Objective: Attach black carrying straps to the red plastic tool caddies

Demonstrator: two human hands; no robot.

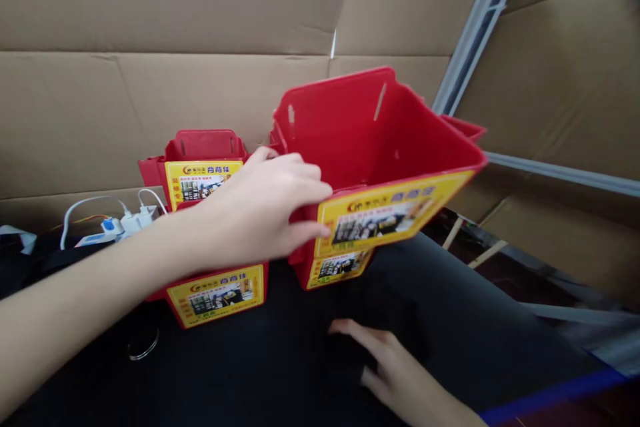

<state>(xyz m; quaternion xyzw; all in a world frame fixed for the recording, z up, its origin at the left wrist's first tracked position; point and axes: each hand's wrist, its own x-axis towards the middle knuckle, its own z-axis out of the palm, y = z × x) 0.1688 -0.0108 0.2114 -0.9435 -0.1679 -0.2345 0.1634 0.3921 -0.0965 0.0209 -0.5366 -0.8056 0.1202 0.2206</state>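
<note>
My left hand [280,203] is closed on the left side of a red plastic bin [340,130], with the thumb on its yellow front label. This bin is tilted, its open top toward me, above another red bin [305,267] with a similar label. Lower down, my right hand [387,363] hovers at or over the black surface, slightly blurred. Its index finger and thumb are apart, and I make out nothing between them against the dark. Left of these, a red bin [217,297] stands partly behind my left forearm, with another red bin [205,147] behind it.
White plugs and cables [140,219] lie at the left, near the cardboard wall [210,87]. A metal ring [144,347] rests on the black surface [280,373]. A grey metal frame post [475,33] rises at the right, beyond the surface's edge.
</note>
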